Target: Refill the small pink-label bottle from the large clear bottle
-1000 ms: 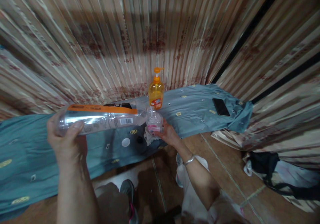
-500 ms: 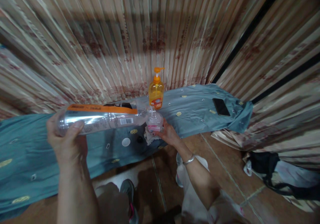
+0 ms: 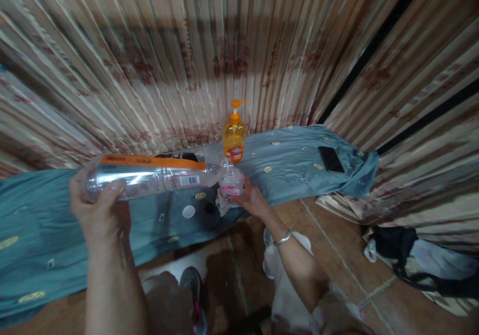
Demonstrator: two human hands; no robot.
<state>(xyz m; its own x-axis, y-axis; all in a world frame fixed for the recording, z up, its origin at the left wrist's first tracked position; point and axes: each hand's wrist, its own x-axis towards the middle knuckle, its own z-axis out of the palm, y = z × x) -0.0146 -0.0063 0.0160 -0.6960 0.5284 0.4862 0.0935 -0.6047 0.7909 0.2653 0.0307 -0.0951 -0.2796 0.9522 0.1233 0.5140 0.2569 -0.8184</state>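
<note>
My left hand [image 3: 103,195] is closed round the base of a large clear plastic bottle [image 3: 149,178] with an orange-edged label, which lies nearly level in the air. Its neck meets the mouth of a small clear bottle [image 3: 231,181] with pink print. My right hand [image 3: 250,199] grips that small bottle from the right side. Under the small bottle is a crumpled pale cloth [image 3: 224,206]. On the cloth-covered surface close by lie a white round lid [image 3: 188,212] and a dark cap [image 3: 209,208]. Whether liquid is flowing I cannot tell.
An orange pump bottle [image 3: 234,138] stands just behind the small bottle. A black phone [image 3: 331,159] lies at the right on the teal cloth [image 3: 292,160]. Striped curtains [image 3: 209,51] hang behind. On the floor at the right is a dark bag [image 3: 396,245].
</note>
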